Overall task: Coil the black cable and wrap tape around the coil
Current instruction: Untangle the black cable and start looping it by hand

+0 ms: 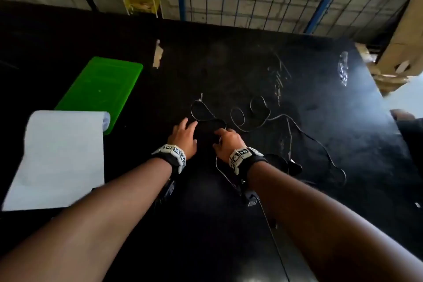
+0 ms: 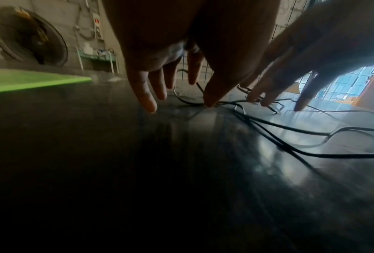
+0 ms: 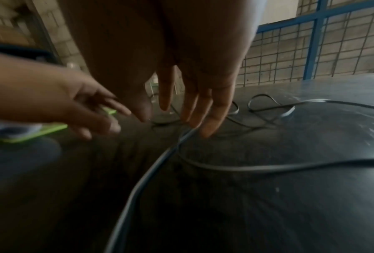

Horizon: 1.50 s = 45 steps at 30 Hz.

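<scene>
Two hands, left hand (image 1: pixel 183 134) and right hand (image 1: pixel 226 142), fingers spread (seemingly ungripping) over loose black cable (image 1: pixel 238 117).

Arms: I see both bare, no sleeves.
Left wristband (image 1: pixel 173 155): black strap, white blocks with black square markers.
Right wristband (image 1: pixel 243 157): same, thin cable trailing beneath.

Head view: from above, facing forward and down over both forearms onto the dark worktop (image 1: pixel 240 71); takes in far wall and mesh.
Left wrist view: low, just above worktop, looking along left hand (image 2: pixel 181 51) past fingers (image 2: pixel 148 101).
Right wrist view: low, close, looking along right hand (image 3: pixel 170 59).
Shared: black cable (image 1: pixel 238 117) loops, both hands, green board (image 1: pixel 100 84).
</scene>
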### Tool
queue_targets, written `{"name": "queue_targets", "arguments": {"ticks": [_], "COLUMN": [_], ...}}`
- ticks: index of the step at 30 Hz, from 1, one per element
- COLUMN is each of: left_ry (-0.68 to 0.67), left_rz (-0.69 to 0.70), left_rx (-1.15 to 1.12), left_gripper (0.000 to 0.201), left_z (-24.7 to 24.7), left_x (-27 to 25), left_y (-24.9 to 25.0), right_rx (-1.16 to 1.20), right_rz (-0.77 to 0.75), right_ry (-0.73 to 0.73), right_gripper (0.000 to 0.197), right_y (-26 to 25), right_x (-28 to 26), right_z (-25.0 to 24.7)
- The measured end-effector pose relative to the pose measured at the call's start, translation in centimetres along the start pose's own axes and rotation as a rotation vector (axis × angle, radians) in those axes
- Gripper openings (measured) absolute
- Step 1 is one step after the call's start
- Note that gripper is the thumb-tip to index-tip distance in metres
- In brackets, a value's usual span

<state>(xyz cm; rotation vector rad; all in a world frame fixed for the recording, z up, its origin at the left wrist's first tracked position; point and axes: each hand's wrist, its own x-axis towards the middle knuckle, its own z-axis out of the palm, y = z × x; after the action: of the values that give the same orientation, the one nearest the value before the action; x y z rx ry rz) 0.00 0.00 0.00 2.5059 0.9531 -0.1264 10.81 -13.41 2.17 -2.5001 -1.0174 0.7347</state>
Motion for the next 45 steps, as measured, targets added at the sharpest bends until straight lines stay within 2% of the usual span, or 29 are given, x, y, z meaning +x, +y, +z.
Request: {"name": "queue_targets", "arguments": {"ticks": [3, 7, 9, 11, 13, 17, 20, 23, 25, 29, 32, 34, 36, 37, 40, 42, 45], "left_ry": [0.016, -0.033, -0.084, -0.123, -0.099, -0.06, -0.079, -0.144, -0.168, -0.159, -0.124, -0.047, 0.049, 0.051, -0.135, -0.196, -0.183], "left_rz": [0.067, 0.287, 0.32, 0.284, 0.263, 0.226, 0.179, 0.127, 0.101, 0.043, -0.023, -0.037, -0.092, -0.143, -0.233, -0.175, -0.075], "left_rx": [0.036, 0.076, 0.118, 0.16, 0.174, 0.052, -0.097, -0.028, 0.028, -0.056, -0.154, -0.269, -0.533, -0.721, -1.159, -1.205, -1.127], "left_gripper": [0.065, 0.069, 0.067, 0.059, 0.047, 0.028, 0.04, 0.062, 0.065, 0.065, 0.067, 0.062, 0.051, 0.047, 0.045, 0.038, 0.023], "left_z": [0.7, 2.6, 3.0, 3.3, 3.6, 4.0, 4.7, 5.3, 5.6, 6.3, 5.8, 4.8, 3.0, 1.8, -2.2, -4.5, -7.0], "left_x": [0.9, 1.7, 1.7, 1.4, 1.1, 0.4, -0.3, -0.8, -1.0, -1.1, -2.0, -2.9, -3.7, -4.1, -5.8, -7.2, -9.1], "left_y": [-0.7, 0.3, 1.4, 2.2, 2.4, 2.7, 3.9, 5.0, 5.5, 6.1, 6.3, 7.2, 8.7, 9.6, 11.8, 12.4, 13.3], "right_rx": [-0.042, 0.091, 0.041, -0.083, -0.183, -0.152, 0.001, 0.182, 0.238, 0.277, 0.297, 0.308, 0.306, 0.299, 0.271, 0.22, 0.168], "right_rz": [0.081, 0.044, 0.079, 0.161, 0.208, 0.256, 0.27, 0.193, 0.143, 0.086, 0.09, 0.097, 0.076, 0.053, -0.069, -0.174, -0.287], "right_ry": [0.005, 0.076, 0.036, -0.012, -0.028, -0.052, 0.013, 0.118, 0.175, 0.236, 0.255, 0.261, 0.263, 0.259, 0.26, 0.271, 0.294], "right_gripper": [0.051, 0.043, 0.046, 0.047, 0.043, 0.022, 0.021, 0.016, 0.015, 0.013, 0.017, 0.02, 0.02, 0.018, 0.012, 0.012, 0.008], "right_y": [0.1, 1.0, 1.6, 2.6, 3.8, 5.8, 6.5, 6.9, 6.7, 6.1, 6.3, 6.7, 7.2, 7.5, 8.5, 9.3, 10.4], "right_x": [-1.0, -2.6, -3.3, -3.7, -4.1, -4.5, -5.3, -5.9, -6.4, -7.4, -8.2, -8.8, -9.6, -10.0, -11.8, -13.2, -14.8], "right_z": [1.6, 2.2, 1.5, 1.0, 0.5, 0.1, 0.1, 0.4, 0.1, -1.6, -2.4, -3.0, -3.7, -4.1, -5.3, -6.1, -7.7]}}
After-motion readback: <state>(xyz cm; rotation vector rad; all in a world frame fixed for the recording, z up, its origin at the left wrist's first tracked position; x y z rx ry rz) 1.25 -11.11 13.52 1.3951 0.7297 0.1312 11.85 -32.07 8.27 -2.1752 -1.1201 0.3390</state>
